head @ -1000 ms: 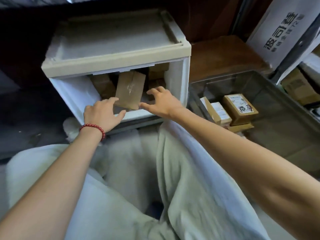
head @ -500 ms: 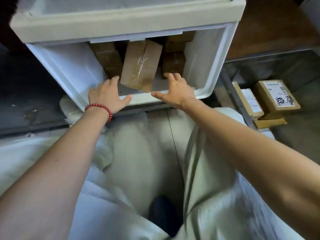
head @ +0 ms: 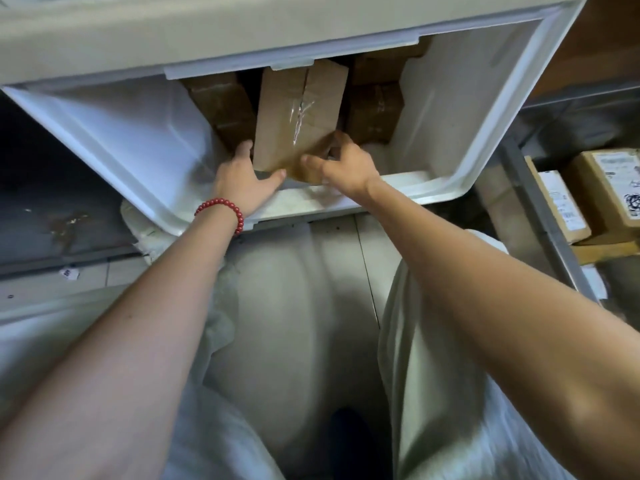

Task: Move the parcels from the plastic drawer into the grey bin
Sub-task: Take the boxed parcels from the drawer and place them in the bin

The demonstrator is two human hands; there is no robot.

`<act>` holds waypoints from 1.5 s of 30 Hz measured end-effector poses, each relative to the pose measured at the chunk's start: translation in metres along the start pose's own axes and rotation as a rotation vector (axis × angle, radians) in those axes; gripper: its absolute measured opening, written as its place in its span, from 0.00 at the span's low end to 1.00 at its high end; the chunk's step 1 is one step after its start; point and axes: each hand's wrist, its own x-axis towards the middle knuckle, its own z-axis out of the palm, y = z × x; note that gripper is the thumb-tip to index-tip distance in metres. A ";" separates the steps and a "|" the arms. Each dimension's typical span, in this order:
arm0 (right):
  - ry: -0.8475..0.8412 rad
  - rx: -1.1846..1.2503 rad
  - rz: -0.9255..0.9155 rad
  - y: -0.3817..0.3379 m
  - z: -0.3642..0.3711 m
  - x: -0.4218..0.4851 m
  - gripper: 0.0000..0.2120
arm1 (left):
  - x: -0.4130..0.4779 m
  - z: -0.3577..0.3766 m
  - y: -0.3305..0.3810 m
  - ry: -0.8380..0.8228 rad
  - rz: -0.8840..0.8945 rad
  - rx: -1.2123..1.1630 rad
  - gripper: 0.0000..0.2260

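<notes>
The white plastic drawer (head: 460, 133) stands pulled out in front of me. A taped brown cardboard parcel (head: 294, 109) leans upright in its middle. My left hand (head: 242, 181), with a red bead bracelet on the wrist, grips the parcel's lower left corner. My right hand (head: 346, 164) grips its lower right corner. Darker parcels sit behind it on the left (head: 225, 105) and on the right (head: 377, 109). The grey bin (head: 540, 199) is at the right edge and holds labelled parcels (head: 609, 188).
The drawer's beige cabinet top (head: 173, 32) overhangs the parcels. My knees in pale trousers (head: 443, 410) are below the drawer. A dark grey surface (head: 52, 220) lies to the left, and a wooden board (head: 595, 39) at the top right.
Both hands went from the drawer's front rim into the drawer and closed on the leaning parcel's lower corners. The view moved closer to the drawer.
</notes>
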 end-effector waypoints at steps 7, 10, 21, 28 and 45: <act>-0.103 0.332 0.029 -0.009 0.007 -0.008 0.28 | -0.015 -0.008 -0.013 0.110 -0.074 -0.467 0.36; -0.139 0.480 0.051 -0.010 0.009 -0.018 0.30 | -0.024 -0.011 -0.010 0.142 -0.039 -0.532 0.31; -0.292 0.704 0.123 -0.015 -0.013 -0.080 0.18 | -0.083 -0.046 0.014 0.183 0.092 -0.422 0.28; -0.367 0.683 0.131 -0.003 -0.017 -0.114 0.19 | -0.144 -0.053 0.014 0.202 0.162 -0.371 0.26; -0.350 0.452 0.042 -0.001 -0.047 -0.156 0.28 | -0.206 -0.030 0.005 0.100 0.023 -0.749 0.22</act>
